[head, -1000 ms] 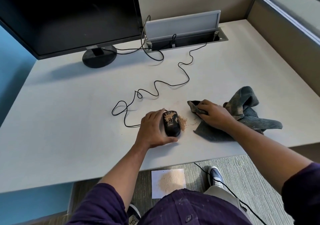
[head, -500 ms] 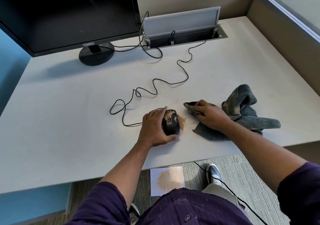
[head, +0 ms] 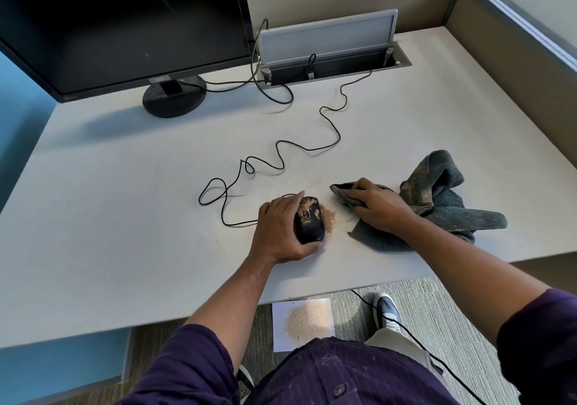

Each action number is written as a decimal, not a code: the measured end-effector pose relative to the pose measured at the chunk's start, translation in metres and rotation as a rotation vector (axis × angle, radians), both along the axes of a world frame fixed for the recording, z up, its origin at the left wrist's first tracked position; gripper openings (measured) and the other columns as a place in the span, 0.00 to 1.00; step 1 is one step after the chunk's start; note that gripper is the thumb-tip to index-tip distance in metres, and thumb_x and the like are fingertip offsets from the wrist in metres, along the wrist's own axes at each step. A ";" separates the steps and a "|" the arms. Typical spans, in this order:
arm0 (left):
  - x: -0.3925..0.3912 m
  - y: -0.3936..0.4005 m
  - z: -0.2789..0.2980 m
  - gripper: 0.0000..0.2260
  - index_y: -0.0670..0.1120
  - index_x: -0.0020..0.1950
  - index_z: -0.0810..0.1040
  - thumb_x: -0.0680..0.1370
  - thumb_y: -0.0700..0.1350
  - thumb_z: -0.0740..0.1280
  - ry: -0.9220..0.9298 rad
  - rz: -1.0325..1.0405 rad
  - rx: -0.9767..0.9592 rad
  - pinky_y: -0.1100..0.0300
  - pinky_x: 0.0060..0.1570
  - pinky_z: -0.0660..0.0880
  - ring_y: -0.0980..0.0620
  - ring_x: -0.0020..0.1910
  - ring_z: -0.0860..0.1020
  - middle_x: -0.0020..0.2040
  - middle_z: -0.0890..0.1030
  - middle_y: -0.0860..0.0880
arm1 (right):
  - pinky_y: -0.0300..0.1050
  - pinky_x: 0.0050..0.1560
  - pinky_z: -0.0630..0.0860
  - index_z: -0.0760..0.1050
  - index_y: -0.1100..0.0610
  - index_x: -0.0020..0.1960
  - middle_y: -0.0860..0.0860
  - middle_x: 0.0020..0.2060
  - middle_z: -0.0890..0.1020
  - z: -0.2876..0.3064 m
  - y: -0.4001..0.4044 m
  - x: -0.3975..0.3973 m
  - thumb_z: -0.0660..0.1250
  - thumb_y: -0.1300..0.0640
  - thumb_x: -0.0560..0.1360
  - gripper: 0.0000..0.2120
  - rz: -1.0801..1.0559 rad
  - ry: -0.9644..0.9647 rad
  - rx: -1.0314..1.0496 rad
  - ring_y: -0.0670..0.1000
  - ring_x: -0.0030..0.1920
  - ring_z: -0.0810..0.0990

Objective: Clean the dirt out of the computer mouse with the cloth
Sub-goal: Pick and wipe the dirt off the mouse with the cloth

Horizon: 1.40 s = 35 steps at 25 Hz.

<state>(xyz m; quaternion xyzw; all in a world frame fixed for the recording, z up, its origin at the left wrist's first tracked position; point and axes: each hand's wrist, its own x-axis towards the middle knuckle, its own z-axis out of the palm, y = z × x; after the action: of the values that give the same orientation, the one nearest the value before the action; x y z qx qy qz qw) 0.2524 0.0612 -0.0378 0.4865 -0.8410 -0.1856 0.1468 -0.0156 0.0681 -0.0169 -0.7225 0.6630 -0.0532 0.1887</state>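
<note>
No real change from a second ago: left hand [head: 278, 230] still cups the mouse [head: 308, 224] on the worktop [head: 125, 217], right hand [head: 376, 206] still grips the cloth [head: 437, 208] beside it. Mouse long axis runs near-to-far, dirt-covered front facing the monitor [head: 125, 23].

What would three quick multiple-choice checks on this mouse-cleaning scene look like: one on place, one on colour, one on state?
1. Where is the loose dirt pile on the desk?
A. right of the mouse
B. under the monitor
C. on the cloth

2. What colour is the mouse?
A. white
B. black
C. red

3. What is the right hand doing?
A. hanging idle
B. lifting the mouse
C. gripping the cloth

Answers: 1 A, tan grains lie against the mouse's right side. 2 B, its shell is black beneath the dirt. 3 C, its fingers curl round a cloth corner while the left hand holds the mouse.
</note>
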 end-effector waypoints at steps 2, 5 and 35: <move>0.001 0.001 -0.001 0.51 0.47 0.81 0.67 0.63 0.71 0.74 0.006 -0.002 -0.009 0.51 0.72 0.63 0.49 0.73 0.72 0.73 0.75 0.50 | 0.50 0.48 0.75 0.71 0.42 0.71 0.46 0.60 0.71 0.000 -0.001 -0.001 0.63 0.49 0.79 0.21 0.001 0.001 0.005 0.57 0.51 0.79; 0.001 0.001 -0.002 0.51 0.47 0.81 0.67 0.63 0.71 0.74 0.008 -0.004 -0.025 0.52 0.71 0.63 0.49 0.72 0.72 0.72 0.76 0.50 | 0.50 0.47 0.75 0.71 0.42 0.71 0.46 0.59 0.71 -0.001 0.000 -0.001 0.63 0.49 0.79 0.20 0.002 0.004 0.005 0.57 0.51 0.79; 0.005 0.013 -0.010 0.52 0.46 0.80 0.68 0.63 0.70 0.78 0.132 0.068 -0.032 0.50 0.71 0.68 0.50 0.75 0.71 0.74 0.75 0.49 | 0.47 0.43 0.71 0.64 0.27 0.69 0.44 0.55 0.75 0.009 -0.020 0.034 0.58 0.52 0.76 0.27 0.110 -0.024 -0.042 0.55 0.48 0.80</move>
<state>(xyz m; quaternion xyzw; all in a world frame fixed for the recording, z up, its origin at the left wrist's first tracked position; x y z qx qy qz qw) 0.2575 0.0745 -0.0480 0.4993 -0.8152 -0.1987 0.2161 0.0187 0.0486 -0.0077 -0.7609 0.6188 -0.0651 0.1840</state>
